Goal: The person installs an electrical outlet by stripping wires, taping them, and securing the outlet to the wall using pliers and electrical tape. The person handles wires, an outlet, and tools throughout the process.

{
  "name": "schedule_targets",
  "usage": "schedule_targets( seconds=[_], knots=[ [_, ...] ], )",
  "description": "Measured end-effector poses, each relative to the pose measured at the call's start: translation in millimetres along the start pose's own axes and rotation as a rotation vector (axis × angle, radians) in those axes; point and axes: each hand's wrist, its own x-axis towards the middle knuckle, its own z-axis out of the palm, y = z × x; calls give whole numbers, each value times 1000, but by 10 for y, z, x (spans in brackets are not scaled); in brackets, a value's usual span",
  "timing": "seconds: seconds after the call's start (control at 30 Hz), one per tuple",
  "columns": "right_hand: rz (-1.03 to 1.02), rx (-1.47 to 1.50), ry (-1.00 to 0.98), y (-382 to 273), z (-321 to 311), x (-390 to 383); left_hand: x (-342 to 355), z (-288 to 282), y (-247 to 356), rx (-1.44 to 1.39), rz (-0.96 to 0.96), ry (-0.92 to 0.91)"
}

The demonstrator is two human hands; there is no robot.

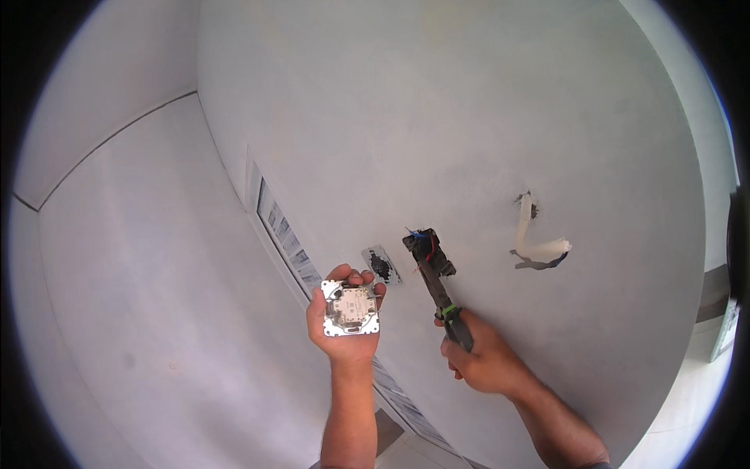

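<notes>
In my left hand (341, 341) is a wall switch or socket insert (350, 306), a square metal frame with a pale body in its centre. The fingers curl round its far edge. My right hand (486, 356) grips a hand tool (437, 289) with a black and green handle and a long, flat, dark shaft; its exact kind cannot be made out. The shaft's tip reaches the lower part of a dark recessed wall box (442, 258), where red and blue wires (426, 238) show. Whether the tip touches the box or a wire cannot be seen.
Left of the open box, a second box (380, 266) with a plaster-smeared metal surround sits in the grey wall (469, 117). To the right, a thick whitish cable or conduit (525, 234) bends out of a rough hole. A long narrow framed opening (285, 234) runs along the left.
</notes>
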Motion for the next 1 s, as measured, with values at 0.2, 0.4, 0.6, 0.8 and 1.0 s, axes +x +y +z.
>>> schedule_targets(
  seconds=[0.2,0.4,0.6,0.8,1.0],
  knots=[
    [-8,38,26,76,109,51,-530,-504,-8,70,-210,90],
    [-40,50,155,-245,224,380,-1104,-1496,-467,-74,-765,221],
    [57,-321,97,339,475,-139,-2720,-2532,-1230,-286,-1479,502],
    [1169,20,882,2421,1375,-2437,-4559,-3434,-1385,-109,-2128,503],
    [1729,-352,930,3199,2776,-4740,-5693,-3562,-1268,462,-2184,-89]
  ],
)
